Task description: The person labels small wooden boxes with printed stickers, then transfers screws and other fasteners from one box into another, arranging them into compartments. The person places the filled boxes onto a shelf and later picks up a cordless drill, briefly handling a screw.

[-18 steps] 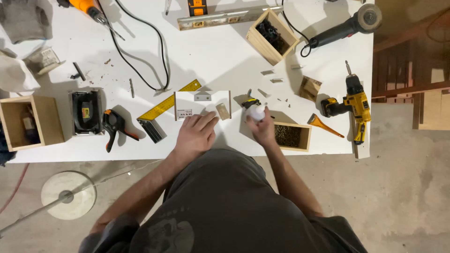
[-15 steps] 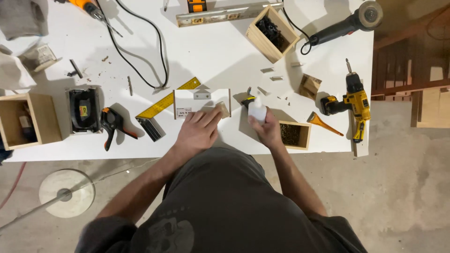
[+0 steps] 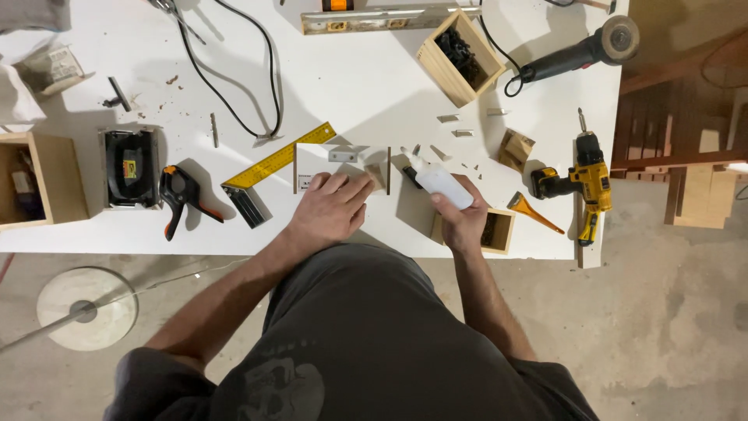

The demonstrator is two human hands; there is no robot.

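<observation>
— What could go wrong for us here?

— We'd worry most about the white glue bottle (image 3: 441, 183). Its dark tip points toward the edge of the white board (image 3: 340, 162), and a hard squeeze could, we judge, run glue over the board and onto the counter (image 3: 366, 93). The board could also slide if our pressing hand eases, since only that palm pins it.

— And our hands?

— Our left hand (image 3: 331, 210) lies flat and spread, fingers wide, palm down on the near part of the board. Our right hand (image 3: 460, 218) is wrapped around the bottle, fingers curled tight, just above the small wooden box (image 3: 499, 232) at the counter's near edge.

— Anything close enough to get knocked?

— The yellow square (image 3: 276, 165) sits just left of the board, and small wood scraps (image 3: 460, 132) lie beyond the bottle.
</observation>
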